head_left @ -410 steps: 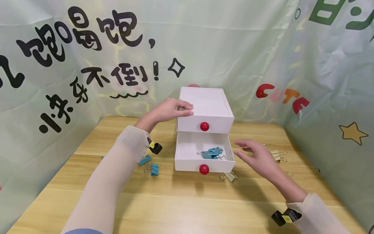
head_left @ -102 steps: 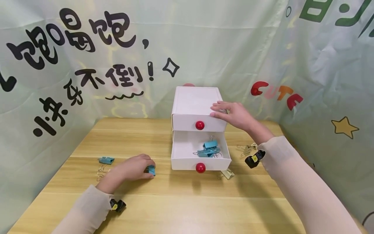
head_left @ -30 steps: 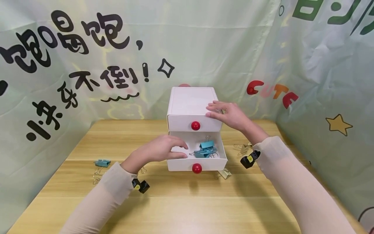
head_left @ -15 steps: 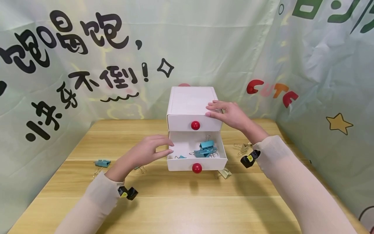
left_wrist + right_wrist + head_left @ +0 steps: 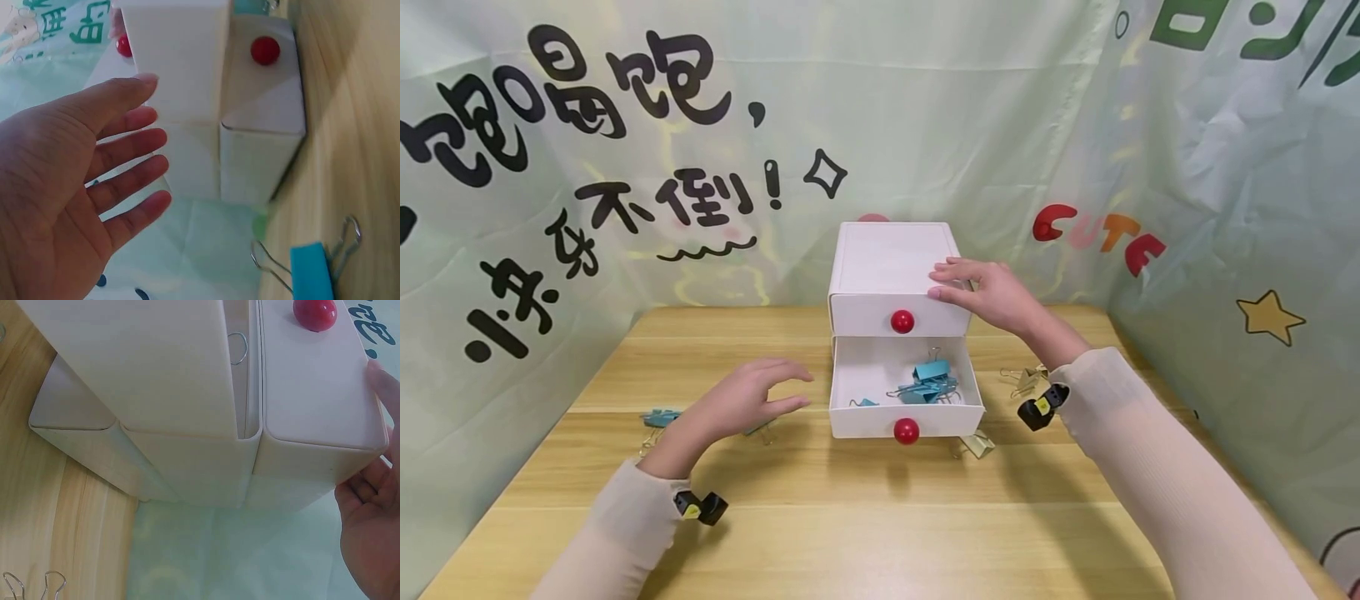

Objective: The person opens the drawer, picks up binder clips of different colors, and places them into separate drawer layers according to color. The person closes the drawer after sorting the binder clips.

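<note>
A white drawer unit (image 5: 895, 254) with red knobs stands on the table, its middle drawer (image 5: 857, 422) pulled out. Inside that drawer is a heap of blue binder clips (image 5: 928, 387), and a single blue binder clip (image 5: 866, 402) shows near the front left. My left hand (image 5: 733, 404) hovers left of the drawer with nothing in it, thumb and fingers spread. A blue binder clip (image 5: 311, 275) lies below it on the wood. My right hand (image 5: 992, 296) rests on the unit's top right edge, with the thumb at the front corner.
Another blue binder clip (image 5: 660, 417) lies farther left, partly behind the left wrist. Yellow binder clips (image 5: 1028, 382) lie right of the unit, and one yellow binder clip (image 5: 979, 445) sits by the drawer's front right corner. Printed cloth (image 5: 925, 125) hangs behind the table.
My left hand, at a blue clip on the table earlier, came over the drawer and has drawn back left. A blue clip now lies in the drawer's front left. The right hand stays put lately.
</note>
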`<state>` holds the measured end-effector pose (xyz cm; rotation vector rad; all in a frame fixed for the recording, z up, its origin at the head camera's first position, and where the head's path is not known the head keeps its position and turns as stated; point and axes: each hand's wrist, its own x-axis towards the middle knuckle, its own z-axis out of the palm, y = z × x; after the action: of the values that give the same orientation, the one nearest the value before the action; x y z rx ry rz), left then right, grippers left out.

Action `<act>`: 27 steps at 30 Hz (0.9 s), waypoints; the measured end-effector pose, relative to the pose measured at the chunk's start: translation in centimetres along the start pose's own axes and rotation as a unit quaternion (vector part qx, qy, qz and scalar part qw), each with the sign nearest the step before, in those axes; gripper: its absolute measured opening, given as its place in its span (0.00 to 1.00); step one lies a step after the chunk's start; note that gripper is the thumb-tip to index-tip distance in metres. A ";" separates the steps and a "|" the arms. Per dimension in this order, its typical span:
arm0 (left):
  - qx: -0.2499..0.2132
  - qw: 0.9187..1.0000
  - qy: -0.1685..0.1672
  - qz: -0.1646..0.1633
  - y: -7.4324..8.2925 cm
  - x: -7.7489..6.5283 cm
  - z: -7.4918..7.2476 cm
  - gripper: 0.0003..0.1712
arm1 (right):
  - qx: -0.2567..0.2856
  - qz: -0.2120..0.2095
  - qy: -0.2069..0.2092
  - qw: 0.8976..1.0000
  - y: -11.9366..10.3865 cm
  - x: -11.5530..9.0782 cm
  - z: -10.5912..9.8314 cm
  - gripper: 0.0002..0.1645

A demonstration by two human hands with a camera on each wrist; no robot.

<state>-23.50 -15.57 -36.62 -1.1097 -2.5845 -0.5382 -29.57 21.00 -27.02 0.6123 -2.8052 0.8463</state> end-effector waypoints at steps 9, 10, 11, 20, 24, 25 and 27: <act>-0.013 0.996 -0.065 -0.051 -2.2 -2.0 0.5 0.23 | -0.003 -0.001 -0.002 1.000 -0.1 0.0 0.1 0.37; -0.013 0.996 -0.074 -0.058 -2.4 -2.2 0.6 0.24 | -0.002 -0.001 -0.002 1.000 -0.1 0.0 0.1 0.37; -0.010 0.995 -0.081 -0.064 -2.6 -2.3 0.6 0.24 | -0.002 -0.001 -0.001 1.000 -0.1 0.0 0.0 0.37; -0.017 0.979 -0.157 -0.129 -3.9 -3.7 1.1 0.29 | 0.003 -0.009 0.001 1.000 0.0 0.0 0.0 0.36; -0.033 0.973 -0.176 -0.147 -4.3 -4.1 1.3 0.32 | 0.001 -0.010 0.001 1.000 0.0 0.0 0.1 0.36; -0.035 0.972 -0.178 -0.149 -4.4 -4.2 1.4 0.32 | 0.001 -0.010 0.000 1.000 0.0 0.0 0.1 0.36; -0.039 0.971 -0.181 -0.149 -4.4 -4.2 1.7 0.32 | 0.002 -0.007 0.001 1.000 0.0 -0.1 0.0 0.36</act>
<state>-24.15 -20.31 -40.79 -0.9152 -3.1029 -0.5484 -29.49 20.99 -27.04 0.6323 -2.7947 0.8505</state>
